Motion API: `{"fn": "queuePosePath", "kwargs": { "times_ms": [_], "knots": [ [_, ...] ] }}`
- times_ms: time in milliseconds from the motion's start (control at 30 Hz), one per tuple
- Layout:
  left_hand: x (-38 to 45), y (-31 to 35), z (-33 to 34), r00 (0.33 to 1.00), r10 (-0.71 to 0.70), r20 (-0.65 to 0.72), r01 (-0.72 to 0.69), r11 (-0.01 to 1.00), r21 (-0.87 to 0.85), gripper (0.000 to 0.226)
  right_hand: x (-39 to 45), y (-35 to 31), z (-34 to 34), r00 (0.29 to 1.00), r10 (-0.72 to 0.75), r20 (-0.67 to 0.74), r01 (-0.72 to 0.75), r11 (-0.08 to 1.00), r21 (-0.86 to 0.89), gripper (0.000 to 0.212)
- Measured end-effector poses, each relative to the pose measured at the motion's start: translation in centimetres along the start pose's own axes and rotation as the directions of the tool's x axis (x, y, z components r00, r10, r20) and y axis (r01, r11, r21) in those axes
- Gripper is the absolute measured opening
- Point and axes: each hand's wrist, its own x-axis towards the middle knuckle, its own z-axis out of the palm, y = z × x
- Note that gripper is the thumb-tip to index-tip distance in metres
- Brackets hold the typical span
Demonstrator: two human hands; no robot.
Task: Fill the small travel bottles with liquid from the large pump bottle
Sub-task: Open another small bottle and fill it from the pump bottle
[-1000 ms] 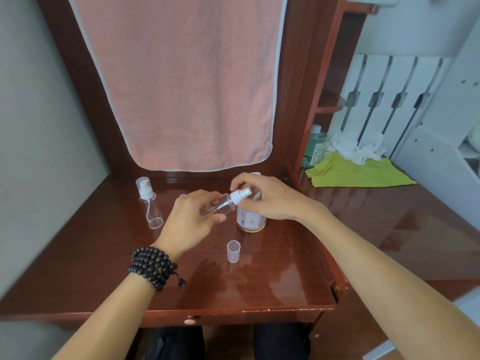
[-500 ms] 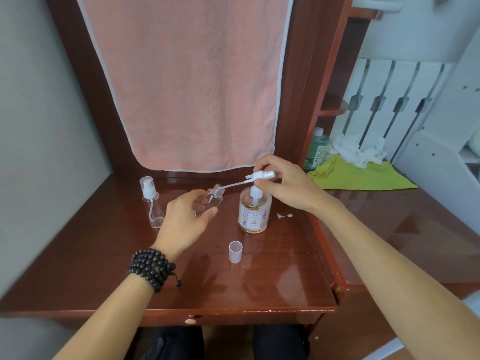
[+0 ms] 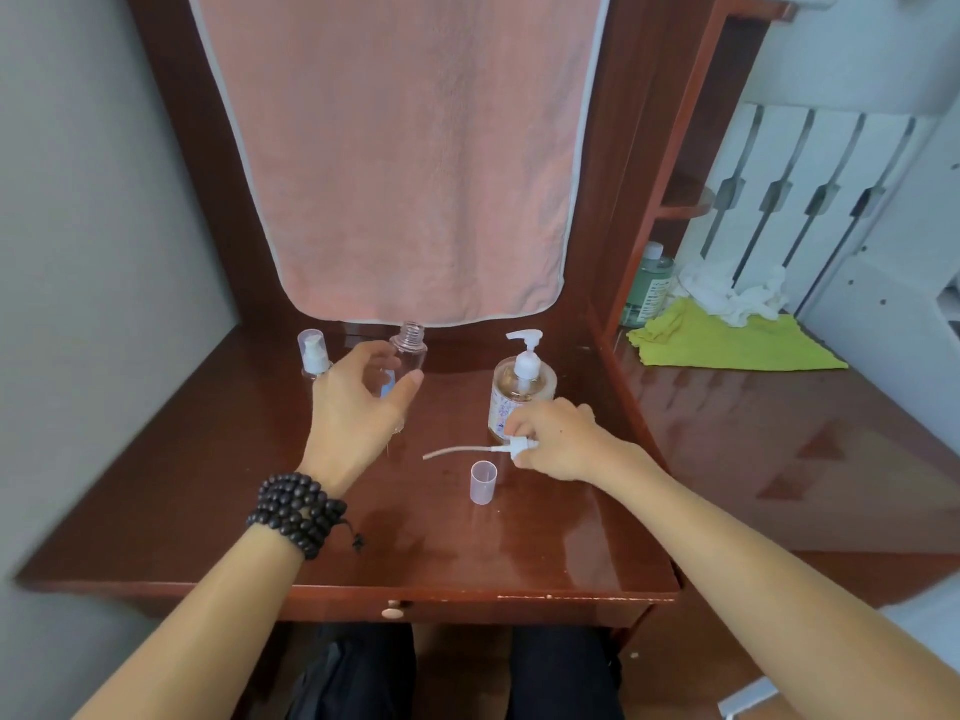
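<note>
Left hand, beaded bracelet on the wrist, grips an uncapped clear travel bottle. Fingers and thumb curl round its body. The bottle stands upright, threaded neck bare and open at the top; whether its base touches the desk cannot be told, since the hand hides it.

Right hand is low over the desk, fingertips pinching the white head of a spray pump. The pump's dip tube lies almost flat and points left, toward the left hand, its free end just above or on the wood.

Large pump bottle stands upright just behind the right hand, pump fitted, nozzle facing left, amber liquid inside. A small translucent cap stands open end up in front of the spray pump, near but apart from the right hand.

Second travel bottle, with its spray top and clear overcap on, stands at the back left, partly hidden by the left hand.

A pink towel hangs behind the desk. On the surface to the right: a green bottle, a yellow-green cloth, a crumpled white cloth.
</note>
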Motion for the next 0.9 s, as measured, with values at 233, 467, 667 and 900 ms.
{"fn": "queuePosePath", "kwargs": {
  "times_ms": [233,467,667,900],
  "knots": [
    [-0.1,0.0,0.5,0.997,0.015,0.082,-0.013,1.0,-0.023,0.032,0.2,-0.1,2.3,0.996,-0.055,0.063,0.057,0.998,-0.029,0.037],
    [-0.4,-0.1,1.5,0.993,0.024,0.119,-0.023,1.0,-0.011,0.031,0.1,0.0,3.3,0.997,-0.062,0.044,0.063,0.998,-0.014,0.033],
    [-0.1,-0.4,2.2,0.989,0.039,0.14,-0.043,0.999,0.024,0.031,-0.5,-0.2,1.3,0.996,-0.09,0.009,0.089,0.996,0.014,0.04],
    [1.6,-0.6,4.9,0.971,0.141,0.192,-0.177,0.967,0.184,0.033,0.2,0.2,-4.0,0.695,-0.235,-0.68,0.252,0.965,-0.076,0.026]
  ]
}}
